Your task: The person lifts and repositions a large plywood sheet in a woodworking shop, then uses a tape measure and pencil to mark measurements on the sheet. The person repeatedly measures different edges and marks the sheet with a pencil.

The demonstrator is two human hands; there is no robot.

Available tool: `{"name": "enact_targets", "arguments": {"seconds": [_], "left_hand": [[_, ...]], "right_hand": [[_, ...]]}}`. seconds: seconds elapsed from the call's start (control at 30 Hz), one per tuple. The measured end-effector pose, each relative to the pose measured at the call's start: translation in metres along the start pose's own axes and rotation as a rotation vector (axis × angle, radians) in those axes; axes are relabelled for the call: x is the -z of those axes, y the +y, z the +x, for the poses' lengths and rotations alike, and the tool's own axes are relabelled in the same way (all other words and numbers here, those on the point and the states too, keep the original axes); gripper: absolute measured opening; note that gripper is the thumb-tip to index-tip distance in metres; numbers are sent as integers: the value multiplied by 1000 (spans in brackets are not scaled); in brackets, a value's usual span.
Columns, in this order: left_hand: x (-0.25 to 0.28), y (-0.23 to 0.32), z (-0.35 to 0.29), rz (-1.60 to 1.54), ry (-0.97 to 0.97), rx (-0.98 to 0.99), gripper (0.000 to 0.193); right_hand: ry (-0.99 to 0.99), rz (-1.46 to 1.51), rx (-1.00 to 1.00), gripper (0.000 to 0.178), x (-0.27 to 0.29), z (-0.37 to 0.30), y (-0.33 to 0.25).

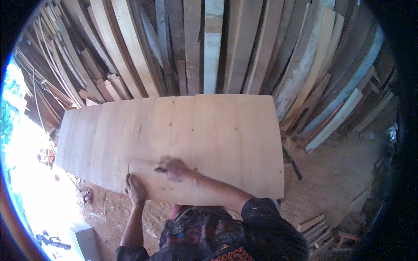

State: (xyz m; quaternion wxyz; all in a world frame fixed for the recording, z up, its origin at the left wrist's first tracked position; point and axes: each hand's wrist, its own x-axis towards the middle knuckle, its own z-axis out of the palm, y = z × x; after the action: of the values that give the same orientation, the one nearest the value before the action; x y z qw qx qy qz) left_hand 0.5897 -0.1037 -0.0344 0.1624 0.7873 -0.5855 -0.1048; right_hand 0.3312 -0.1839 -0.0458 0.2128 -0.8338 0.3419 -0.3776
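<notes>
A broad, pale wooden panel [217, 143] of several boards lies in front of me, with dark knots and small splits in its surface. Near its front edge, my left hand [136, 189] rests on the wood, fingers bent together around the lower end of a thin, dark, upright piece [128, 168] whose kind I cannot make out. To the right of it, my right hand [176, 169] is over the panel, smeared by motion. Its fingers are closed on a tool with a dark handle [160, 170]; a faint blurred streak runs from it toward the thin piece, and the tool's head is not clear.
Many long planks [213, 48] lean upright behind the panel. A dark bar [292, 161] sticks out past the panel's right side. Wood offcuts [315, 230] lie at the lower right on the dusty floor [322, 174]. A pale box-like block [85, 243] stands at the lower left.
</notes>
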Motion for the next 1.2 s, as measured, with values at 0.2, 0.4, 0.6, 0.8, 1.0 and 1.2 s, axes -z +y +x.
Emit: {"name": "enact_targets", "arguments": {"seconds": [0.2, 0.4, 0.6, 0.8, 1.0, 1.2], "left_hand": [[-18, -91, -142, -115, 316, 197, 67], [-79, -235, -337, -306, -379, 1324, 40], [-107, -264, -292, -446, -565, 959, 32], [-56, -266, -149, -1321, -156, 1024, 37], [7, -339, -109, -1335, -94, 910, 42], [-25, -436, -220, -1482, 76, 1475, 15]], "right_hand": [[297, 138, -501, 15, 67, -45, 66], [641, -602, -952, 22, 230, -96, 144], [43, -497, -844, 18, 58, -11, 34], [-447, 402, -172, 15, -133, 44, -171], [215, 468, -517, 13, -102, 33, -103], [872, -423, -1098, 23, 73, -72, 28]]}}
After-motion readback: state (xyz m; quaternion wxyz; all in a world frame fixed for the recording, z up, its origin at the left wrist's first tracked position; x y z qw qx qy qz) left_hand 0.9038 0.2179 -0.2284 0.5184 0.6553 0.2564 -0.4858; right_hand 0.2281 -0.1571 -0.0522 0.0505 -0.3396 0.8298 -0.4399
